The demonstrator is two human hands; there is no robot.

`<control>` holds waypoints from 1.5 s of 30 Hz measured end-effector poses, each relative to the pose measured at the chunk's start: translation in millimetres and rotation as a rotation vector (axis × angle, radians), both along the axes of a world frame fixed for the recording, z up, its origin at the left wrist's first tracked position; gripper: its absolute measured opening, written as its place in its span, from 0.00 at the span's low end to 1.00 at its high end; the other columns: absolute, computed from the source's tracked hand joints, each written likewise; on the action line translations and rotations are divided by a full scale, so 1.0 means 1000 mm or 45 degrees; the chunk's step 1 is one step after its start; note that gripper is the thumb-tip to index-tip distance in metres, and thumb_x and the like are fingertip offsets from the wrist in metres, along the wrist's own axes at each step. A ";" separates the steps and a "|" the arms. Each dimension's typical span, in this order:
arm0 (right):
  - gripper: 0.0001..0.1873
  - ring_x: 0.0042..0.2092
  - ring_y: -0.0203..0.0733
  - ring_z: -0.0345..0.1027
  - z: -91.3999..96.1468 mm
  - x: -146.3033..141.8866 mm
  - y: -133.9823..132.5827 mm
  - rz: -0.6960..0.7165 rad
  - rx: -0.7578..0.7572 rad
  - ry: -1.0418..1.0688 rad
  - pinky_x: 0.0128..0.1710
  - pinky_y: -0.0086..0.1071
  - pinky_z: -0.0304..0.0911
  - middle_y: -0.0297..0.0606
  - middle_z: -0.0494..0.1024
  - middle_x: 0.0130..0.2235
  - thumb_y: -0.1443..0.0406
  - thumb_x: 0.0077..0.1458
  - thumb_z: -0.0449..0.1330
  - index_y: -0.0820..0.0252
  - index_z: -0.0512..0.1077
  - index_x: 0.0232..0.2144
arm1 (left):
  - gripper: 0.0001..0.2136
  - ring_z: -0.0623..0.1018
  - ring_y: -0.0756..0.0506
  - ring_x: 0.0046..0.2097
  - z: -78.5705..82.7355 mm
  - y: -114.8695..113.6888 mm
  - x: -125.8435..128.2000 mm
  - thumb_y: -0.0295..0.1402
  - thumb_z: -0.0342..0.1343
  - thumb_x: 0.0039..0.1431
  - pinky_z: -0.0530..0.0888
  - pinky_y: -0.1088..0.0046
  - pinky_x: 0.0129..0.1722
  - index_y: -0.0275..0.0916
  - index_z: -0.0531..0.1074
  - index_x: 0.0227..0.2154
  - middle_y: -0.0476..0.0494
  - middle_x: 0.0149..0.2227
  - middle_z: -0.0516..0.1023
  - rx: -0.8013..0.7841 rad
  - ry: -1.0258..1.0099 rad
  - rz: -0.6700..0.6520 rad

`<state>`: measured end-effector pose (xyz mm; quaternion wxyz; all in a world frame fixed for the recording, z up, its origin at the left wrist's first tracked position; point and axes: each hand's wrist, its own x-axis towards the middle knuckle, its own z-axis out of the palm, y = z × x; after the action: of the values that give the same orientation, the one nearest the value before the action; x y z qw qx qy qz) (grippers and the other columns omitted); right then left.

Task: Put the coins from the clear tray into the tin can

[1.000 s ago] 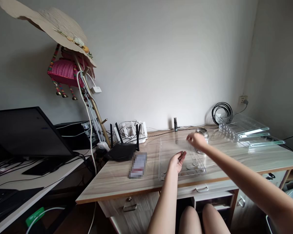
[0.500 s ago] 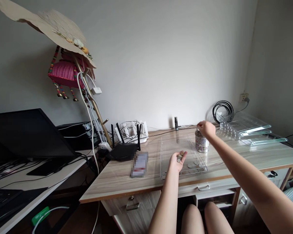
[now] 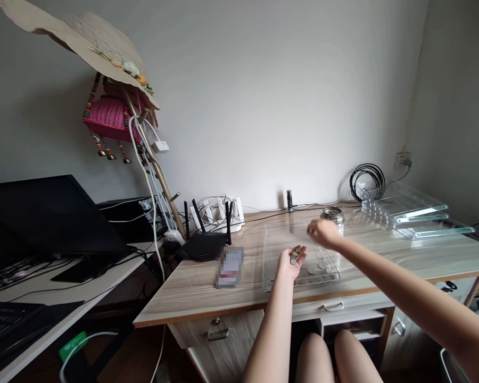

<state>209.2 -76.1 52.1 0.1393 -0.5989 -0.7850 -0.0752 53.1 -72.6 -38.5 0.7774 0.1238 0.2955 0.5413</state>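
Palm up over the clear plastic tray point(image 3: 269, 250), my left hand point(image 3: 290, 263) cups several coins point(image 3: 296, 254). My right hand point(image 3: 323, 232) hangs above the tray's right side, between the coins and the tin can point(image 3: 332, 214). Its fingers are curled together and slightly smeared; whether anything is in them does not show. The can is silver with a slot in its lid, and my right hand and wrist hide much of its side. More coins point(image 3: 313, 271) lie in the front part of the tray.
A blurred-out flat object point(image 3: 229, 267) lies left of the tray, with a black router point(image 3: 205, 246) behind it. A small dark bottle point(image 3: 289, 201) stands near the wall. Clear trays point(image 3: 407, 205) are stacked at the right beside coiled black cable point(image 3: 367, 182).
My right hand has left the top of the tin can and moved left and down towards my left hand. The can's slotted lid is now uncovered. The left hand still holds its coins.
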 end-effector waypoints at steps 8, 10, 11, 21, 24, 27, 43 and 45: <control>0.10 0.30 0.34 0.64 -0.040 -0.036 -0.020 0.545 -0.133 0.028 0.28 0.25 0.53 0.33 0.72 0.33 0.66 0.45 0.53 0.54 0.73 0.29 | 0.06 0.69 0.52 0.19 0.004 0.001 0.003 0.21 0.44 0.47 0.69 0.78 0.19 0.34 0.64 0.21 0.49 0.17 0.65 -0.100 0.057 0.061; 0.09 0.29 0.33 0.64 -0.034 -0.037 -0.015 0.566 -0.209 -0.005 0.26 0.24 0.53 0.32 0.73 0.31 0.67 0.42 0.54 0.53 0.73 0.28 | 0.06 0.68 0.52 0.18 0.005 0.000 0.004 0.20 0.45 0.47 0.68 0.79 0.18 0.34 0.63 0.20 0.49 0.16 0.64 -0.121 0.063 0.044; 0.09 0.29 0.33 0.64 -0.031 -0.038 -0.014 0.569 -0.252 -0.022 0.26 0.24 0.52 0.31 0.73 0.30 0.68 0.41 0.54 0.54 0.73 0.27 | 0.06 0.68 0.53 0.18 0.006 0.000 0.004 0.20 0.45 0.47 0.68 0.79 0.17 0.34 0.63 0.20 0.50 0.16 0.64 -0.130 0.065 0.036; 0.07 0.28 0.35 0.64 -0.038 -0.041 -0.024 0.498 -0.140 -0.009 0.26 0.25 0.54 0.36 0.72 0.30 0.66 0.44 0.52 0.58 0.71 0.22 | 0.07 0.69 0.53 0.18 0.000 0.004 0.005 0.19 0.44 0.47 0.68 0.79 0.17 0.34 0.62 0.19 0.49 0.15 0.64 -0.137 0.034 0.014; 0.10 0.31 0.35 0.65 -0.042 -0.030 -0.020 0.367 -0.053 0.339 0.28 0.25 0.56 0.36 0.73 0.31 0.63 0.47 0.50 0.59 0.70 0.27 | 0.06 0.72 0.50 0.22 -0.001 0.003 0.003 0.19 0.43 0.48 0.72 0.77 0.22 0.32 0.64 0.22 0.44 0.19 0.69 -0.090 0.000 0.020; 0.14 0.29 0.34 0.65 -0.048 -0.021 -0.013 0.191 -0.237 0.725 0.25 0.25 0.58 0.39 0.73 0.29 0.61 0.49 0.47 0.63 0.70 0.29 | 0.07 0.76 0.46 0.33 0.000 0.002 -0.001 0.19 0.43 0.47 0.74 0.74 0.30 0.29 0.66 0.26 0.37 0.27 0.72 -0.020 -0.108 0.062; 0.17 0.33 0.39 0.66 0.004 0.005 0.006 -0.185 0.109 0.437 0.30 0.28 0.59 0.39 0.74 0.34 0.55 0.49 0.49 0.56 0.73 0.32 | 0.09 0.75 0.41 0.39 0.000 0.001 -0.001 0.15 0.43 0.46 0.75 0.72 0.32 0.28 0.65 0.28 0.33 0.32 0.72 -0.073 -0.146 0.175; 0.15 0.36 0.42 0.66 0.032 0.026 0.025 -0.461 0.061 0.200 0.32 0.31 0.59 0.43 0.73 0.36 0.57 0.49 0.50 0.56 0.72 0.34 | 0.09 0.75 0.42 0.38 0.000 0.001 0.000 0.14 0.44 0.46 0.75 0.73 0.32 0.28 0.65 0.28 0.34 0.30 0.72 -0.082 -0.115 0.185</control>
<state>235.1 -51.3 83.9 0.1986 -0.7310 -0.6490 -0.0706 53.3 -71.4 -38.4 0.7521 0.0526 0.2857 0.5916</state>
